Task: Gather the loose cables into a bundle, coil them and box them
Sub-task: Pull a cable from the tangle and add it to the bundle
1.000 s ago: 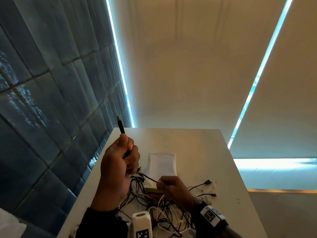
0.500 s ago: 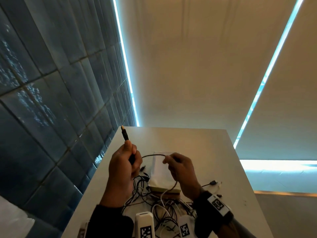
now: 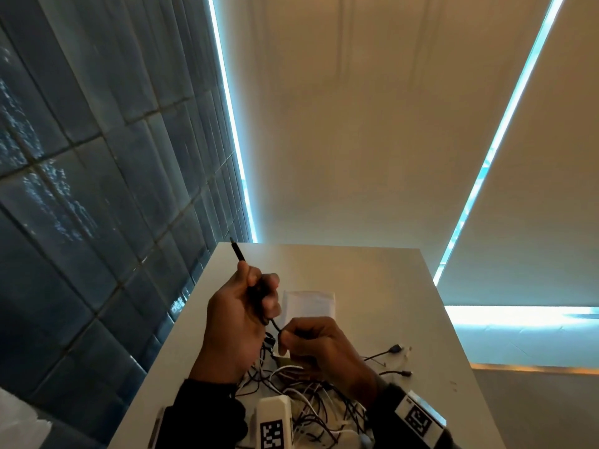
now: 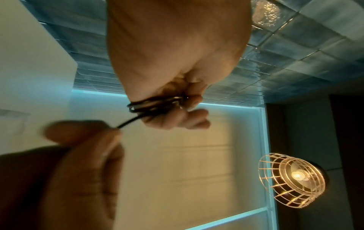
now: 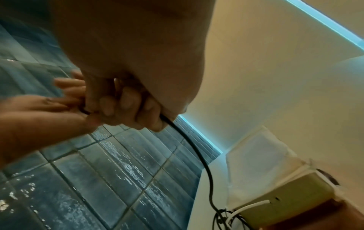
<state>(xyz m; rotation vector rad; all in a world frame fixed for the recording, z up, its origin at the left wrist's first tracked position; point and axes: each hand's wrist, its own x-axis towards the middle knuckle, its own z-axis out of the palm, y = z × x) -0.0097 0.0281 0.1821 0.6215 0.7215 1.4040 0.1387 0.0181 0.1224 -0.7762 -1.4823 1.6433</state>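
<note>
My left hand (image 3: 240, 312) is raised over the white table (image 3: 372, 286) and grips a black cable (image 3: 237, 252), whose plug end sticks up out of the fist. The left wrist view shows several loops of that cable (image 4: 153, 104) wound in the left hand (image 4: 177, 62). Just below it, my right hand (image 3: 311, 341) pinches the same cable, which runs down (image 5: 197, 149) to a tangle of black and white cables (image 3: 311, 396) on the table. A box with a white lid (image 3: 309, 303) lies behind the hands.
A dark tiled wall (image 3: 97, 222) runs along the table's left edge. Loose plug ends (image 3: 395, 348) lie to the right of the tangle, near the table's right edge. A wire-cage lamp (image 4: 291, 180) shows in the left wrist view.
My right hand rose from the tangle, carried a loop of black cable up in front of the box, then came in close under the left hand. The left hand stayed raised.
</note>
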